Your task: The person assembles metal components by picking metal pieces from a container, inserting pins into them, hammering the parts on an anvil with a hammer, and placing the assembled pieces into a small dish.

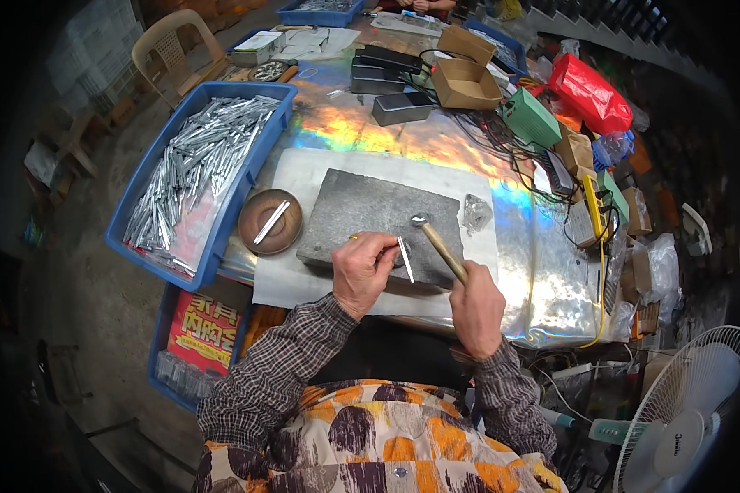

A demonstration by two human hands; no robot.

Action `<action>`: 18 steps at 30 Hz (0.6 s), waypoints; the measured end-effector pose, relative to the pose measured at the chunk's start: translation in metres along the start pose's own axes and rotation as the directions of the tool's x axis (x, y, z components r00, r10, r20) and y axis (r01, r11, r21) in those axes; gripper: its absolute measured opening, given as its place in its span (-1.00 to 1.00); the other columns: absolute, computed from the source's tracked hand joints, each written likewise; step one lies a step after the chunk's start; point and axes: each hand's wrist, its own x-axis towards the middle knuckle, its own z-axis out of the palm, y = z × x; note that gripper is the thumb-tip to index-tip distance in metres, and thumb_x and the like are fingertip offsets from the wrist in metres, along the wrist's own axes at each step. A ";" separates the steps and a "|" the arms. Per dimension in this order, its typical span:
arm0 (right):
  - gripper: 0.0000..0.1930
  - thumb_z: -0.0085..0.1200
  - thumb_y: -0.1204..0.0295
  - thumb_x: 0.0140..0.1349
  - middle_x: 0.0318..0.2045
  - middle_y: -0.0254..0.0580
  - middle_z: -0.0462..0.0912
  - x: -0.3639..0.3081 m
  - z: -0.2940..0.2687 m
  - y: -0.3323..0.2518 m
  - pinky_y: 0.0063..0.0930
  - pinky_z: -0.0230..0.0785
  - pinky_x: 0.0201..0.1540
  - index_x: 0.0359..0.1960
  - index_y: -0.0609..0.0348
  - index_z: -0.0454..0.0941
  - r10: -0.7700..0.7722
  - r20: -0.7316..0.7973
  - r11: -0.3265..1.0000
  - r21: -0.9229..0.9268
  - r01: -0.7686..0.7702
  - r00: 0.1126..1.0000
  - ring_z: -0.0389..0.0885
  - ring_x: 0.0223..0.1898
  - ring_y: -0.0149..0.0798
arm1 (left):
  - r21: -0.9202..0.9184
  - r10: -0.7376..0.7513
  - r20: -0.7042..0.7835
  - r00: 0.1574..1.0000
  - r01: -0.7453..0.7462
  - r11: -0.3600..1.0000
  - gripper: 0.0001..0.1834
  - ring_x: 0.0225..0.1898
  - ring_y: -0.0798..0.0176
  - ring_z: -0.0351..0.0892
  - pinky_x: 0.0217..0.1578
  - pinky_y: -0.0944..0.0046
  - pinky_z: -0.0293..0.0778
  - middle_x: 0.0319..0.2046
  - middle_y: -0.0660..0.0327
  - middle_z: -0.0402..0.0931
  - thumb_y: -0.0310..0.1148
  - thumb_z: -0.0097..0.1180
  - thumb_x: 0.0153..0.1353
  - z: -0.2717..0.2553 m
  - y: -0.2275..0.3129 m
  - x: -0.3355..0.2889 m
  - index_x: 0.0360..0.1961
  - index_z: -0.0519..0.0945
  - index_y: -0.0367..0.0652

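Observation:
My left hand [362,271] pinches a thin silvery metal strip [406,260] near its upper end, over the near edge of a dark grey stone block [370,205]. In my right hand [478,310] is a hammer [444,251], gripped by its wooden handle. The small metal head hangs at the block's right part; whether it touches the stone I cannot tell. Left of the block, a round brown wooden dish [249,215] holds a couple of similar strips [272,222]. White paper [292,287] lies under block and dish.
A blue tray [284,92] heaped with metal strips stands at the left, with another blue bin [163,345] below it. Cardboard boxes [466,84], cables and a red plastic bag [590,94] crowd the right back. A fan [682,419] stands at lower right.

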 end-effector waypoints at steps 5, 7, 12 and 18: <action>-0.79 0.06 0.57 0.09 -0.51 0.02 0.52 -0.016 -0.045 -0.014 -0.36 0.38 -0.45 -0.21 0.30 0.44 0.071 -0.013 0.915 0.399 -0.060 0.997 0.55 -0.51 -0.04 | 0.035 0.043 -0.033 0.999 -0.041 0.999 -0.89 -0.48 0.18 0.56 -0.46 0.29 0.43 -0.48 0.13 0.56 -0.60 0.18 -0.01 0.000 -0.001 0.000 -0.41 0.57 -0.26; -0.79 0.11 0.57 0.06 -0.56 -0.04 0.50 -0.014 -0.047 -0.014 -0.37 0.35 -0.49 -0.24 0.29 0.47 0.017 -0.011 0.924 0.382 -0.011 1.000 0.51 -0.57 -0.07 | -0.010 0.018 -0.036 0.999 -0.018 1.000 -0.89 -0.48 0.17 0.55 -0.45 0.27 0.43 -0.49 0.13 0.56 -0.61 0.17 -0.02 0.001 -0.002 -0.001 -0.41 0.57 -0.26; -0.79 0.13 0.61 -0.03 -0.55 -0.01 0.50 -0.020 -0.065 -0.030 -0.37 0.35 -0.48 -0.30 0.30 0.48 -0.081 -0.195 0.916 0.371 0.150 0.977 0.52 -0.55 -0.05 | -0.009 0.033 -0.056 0.998 -0.034 0.999 -0.89 -0.49 0.16 0.54 -0.47 0.27 0.41 -0.51 0.12 0.55 -0.62 0.15 -0.01 0.001 0.001 -0.001 -0.41 0.56 -0.25; -0.80 0.11 0.59 -0.02 -0.56 0.00 0.49 -0.009 -0.053 -0.020 -0.37 0.34 -0.51 -0.29 0.26 0.50 -0.038 0.030 0.942 0.336 0.025 0.999 0.51 -0.58 -0.04 | 0.008 -0.001 -0.030 1.000 0.001 1.000 -0.89 -0.50 0.16 0.54 -0.45 0.28 0.40 -0.52 0.13 0.56 -0.62 0.16 -0.01 0.004 0.001 0.001 -0.42 0.56 -0.24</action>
